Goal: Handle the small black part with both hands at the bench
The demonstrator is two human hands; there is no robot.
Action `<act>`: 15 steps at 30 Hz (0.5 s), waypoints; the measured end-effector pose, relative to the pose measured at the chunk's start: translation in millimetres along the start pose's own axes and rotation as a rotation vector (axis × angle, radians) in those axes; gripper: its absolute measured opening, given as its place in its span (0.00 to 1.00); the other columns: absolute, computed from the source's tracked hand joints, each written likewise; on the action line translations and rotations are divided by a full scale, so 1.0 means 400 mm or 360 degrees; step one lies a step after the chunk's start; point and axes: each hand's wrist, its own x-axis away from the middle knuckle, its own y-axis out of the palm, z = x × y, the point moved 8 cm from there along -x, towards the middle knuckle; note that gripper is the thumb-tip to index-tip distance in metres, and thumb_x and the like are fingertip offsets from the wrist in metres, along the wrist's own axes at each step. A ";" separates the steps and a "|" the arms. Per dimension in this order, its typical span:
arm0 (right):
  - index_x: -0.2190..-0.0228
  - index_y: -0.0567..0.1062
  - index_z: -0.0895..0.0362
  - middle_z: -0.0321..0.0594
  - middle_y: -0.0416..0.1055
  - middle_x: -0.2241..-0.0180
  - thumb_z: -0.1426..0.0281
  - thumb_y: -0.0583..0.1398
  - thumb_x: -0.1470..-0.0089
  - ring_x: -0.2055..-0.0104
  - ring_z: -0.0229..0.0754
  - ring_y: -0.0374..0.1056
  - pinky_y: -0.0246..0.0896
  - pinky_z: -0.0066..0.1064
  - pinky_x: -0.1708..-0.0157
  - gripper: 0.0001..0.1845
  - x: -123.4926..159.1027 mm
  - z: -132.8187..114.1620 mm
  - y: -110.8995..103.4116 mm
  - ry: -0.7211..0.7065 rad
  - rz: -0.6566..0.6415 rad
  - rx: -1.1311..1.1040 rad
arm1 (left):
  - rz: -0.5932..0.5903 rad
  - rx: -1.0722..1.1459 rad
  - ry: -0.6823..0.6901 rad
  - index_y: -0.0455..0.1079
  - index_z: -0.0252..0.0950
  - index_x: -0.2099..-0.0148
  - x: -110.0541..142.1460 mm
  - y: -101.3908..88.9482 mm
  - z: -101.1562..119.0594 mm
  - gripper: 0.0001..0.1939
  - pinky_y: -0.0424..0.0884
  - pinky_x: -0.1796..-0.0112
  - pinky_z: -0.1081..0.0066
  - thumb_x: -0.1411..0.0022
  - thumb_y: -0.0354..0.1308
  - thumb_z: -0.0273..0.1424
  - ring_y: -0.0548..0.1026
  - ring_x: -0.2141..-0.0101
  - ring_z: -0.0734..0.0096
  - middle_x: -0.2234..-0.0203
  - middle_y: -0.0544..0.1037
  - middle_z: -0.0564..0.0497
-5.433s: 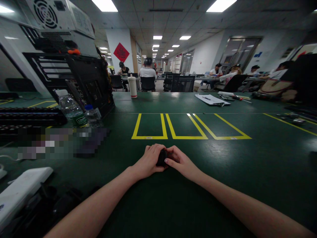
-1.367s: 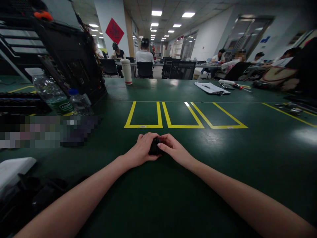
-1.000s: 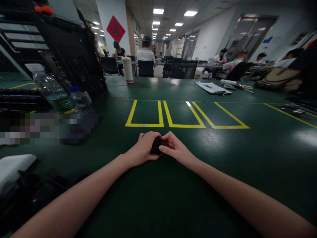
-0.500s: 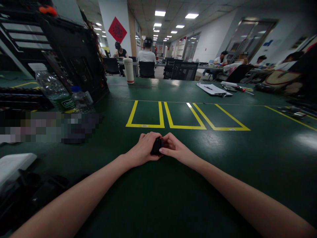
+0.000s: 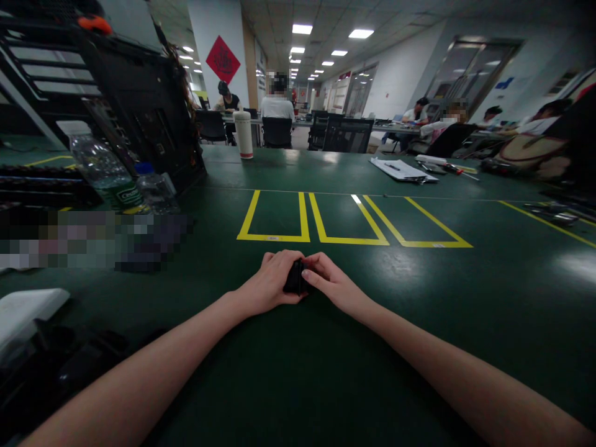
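Observation:
Between my two hands is a small black object (image 5: 294,279), too dark for its kind to show. My left hand (image 5: 270,280) is wrapped round it from the left, thumb along the near side. From the right, my right hand (image 5: 327,277) has its thumb and curled fingers on the object's right side. Much of the object is hidden behind my fingers. Both hands are low over the dark green table (image 5: 298,372), just on the near side of the yellow tape outlines (image 5: 274,238).
A large black frame (image 5: 139,105) and clear plastic bottles (image 5: 105,167) stand at the left. A white cup (image 5: 243,135) stands further back. Papers (image 5: 400,169) and tools lie at the back right. A white tray-like thing (image 5: 32,310) sits at the near left. People sit beyond the table.
My right thumb has shifted slightly up on the black object. My left hand keeps its grip, and the whole view has moved very slightly.

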 end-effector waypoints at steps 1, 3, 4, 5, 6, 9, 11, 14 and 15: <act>0.62 0.62 0.54 0.37 0.64 0.62 0.65 0.55 0.48 0.58 0.39 0.63 0.60 0.36 0.58 0.11 0.000 0.000 -0.001 0.0009 -0.0003 -0.0005 | 0.0001 0.0001 0.0001 0.48 0.40 0.48 0.000 0.000 0.001 0.30 0.57 0.55 0.59 0.50 0.60 0.31 0.65 0.55 0.60 0.55 0.65 0.47; 0.61 0.63 0.54 0.37 0.64 0.61 0.66 0.55 0.48 0.57 0.39 0.62 0.59 0.37 0.56 0.11 0.000 -0.001 0.000 0.0019 -0.0031 -0.0004 | 0.0005 0.0007 0.0006 0.47 0.41 0.47 0.001 0.000 0.001 0.31 0.55 0.53 0.56 0.50 0.60 0.31 0.64 0.53 0.59 0.53 0.64 0.46; 0.62 0.63 0.54 0.37 0.64 0.61 0.66 0.55 0.48 0.57 0.39 0.62 0.59 0.36 0.57 0.11 0.000 -0.003 0.001 0.0014 -0.0048 0.0002 | 0.0008 0.0005 0.0012 0.47 0.41 0.47 0.002 0.000 0.002 0.31 0.54 0.52 0.54 0.50 0.60 0.31 0.63 0.52 0.58 0.51 0.63 0.45; 0.63 0.63 0.55 0.36 0.64 0.62 0.66 0.55 0.48 0.58 0.39 0.63 0.60 0.36 0.57 0.10 0.001 -0.005 0.001 0.0003 -0.0059 0.0008 | 0.0015 -0.0006 0.0024 0.47 0.41 0.47 0.003 0.000 0.002 0.31 0.52 0.51 0.53 0.50 0.60 0.31 0.62 0.50 0.57 0.50 0.61 0.44; 0.64 0.63 0.55 0.36 0.64 0.63 0.67 0.56 0.49 0.59 0.39 0.63 0.61 0.36 0.59 0.09 0.001 -0.006 0.002 -0.0007 -0.0066 0.0012 | 0.0020 -0.0028 0.0042 0.47 0.41 0.48 0.004 0.000 0.003 0.30 0.51 0.50 0.52 0.50 0.59 0.32 0.60 0.48 0.56 0.48 0.59 0.44; 0.66 0.63 0.55 0.35 0.64 0.65 0.67 0.57 0.50 0.61 0.39 0.63 0.62 0.34 0.61 0.09 0.002 -0.006 0.001 -0.0019 -0.0057 -0.0004 | 0.0045 -0.0167 0.0098 0.50 0.39 0.49 0.003 0.001 0.006 0.29 0.45 0.47 0.50 0.50 0.59 0.33 0.48 0.43 0.55 0.44 0.52 0.42; 0.66 0.63 0.55 0.35 0.63 0.66 0.67 0.58 0.51 0.61 0.39 0.63 0.62 0.34 0.61 0.10 0.003 -0.006 0.002 -0.0025 -0.0051 -0.0021 | 0.0067 -0.0281 0.0117 0.51 0.37 0.50 0.001 0.001 0.009 0.28 0.41 0.45 0.50 0.51 0.60 0.33 0.40 0.41 0.54 0.42 0.48 0.41; 0.67 0.62 0.55 0.34 0.63 0.66 0.68 0.58 0.51 0.61 0.38 0.63 0.62 0.34 0.61 0.10 0.004 -0.012 0.004 -0.0047 -0.0050 -0.0033 | 0.0111 -0.0409 0.0134 0.54 0.35 0.52 -0.002 -0.002 0.016 0.27 0.38 0.45 0.49 0.52 0.61 0.34 0.34 0.41 0.53 0.41 0.43 0.41; 0.67 0.62 0.55 0.34 0.63 0.66 0.68 0.58 0.51 0.61 0.38 0.63 0.61 0.34 0.61 0.10 0.005 -0.013 0.005 -0.0049 -0.0054 -0.0036 | 0.0129 -0.0435 0.0140 0.54 0.35 0.53 -0.003 -0.004 0.019 0.26 0.38 0.45 0.49 0.53 0.61 0.34 0.32 0.41 0.52 0.40 0.41 0.41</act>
